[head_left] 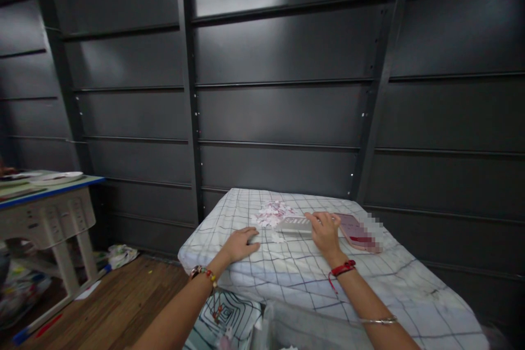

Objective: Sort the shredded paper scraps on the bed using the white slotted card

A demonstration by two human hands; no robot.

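Note:
My left hand (241, 244) rests on the white cloth with dark grid lines, fingers stretched out and nothing in them. A heap of small white and pinkish pieces (273, 212), like paper scraps, lies just beyond it. My right hand (325, 231) grips one end of a light grey slotted piece (296, 224), whose other end reaches the heap's near edge. What exactly this piece is, I cannot make out. Close by on the right lies a flat pink-rimmed, phone-like object (355, 231), partly pixelated.
The checked cloth (385, 284) covers the table. Below its front edge stands a translucent bin (311, 325), beside a patterned fabric (229, 314). At left is a blue-edged desk (53, 185). Dark metal shelving panels (274, 115) rise behind.

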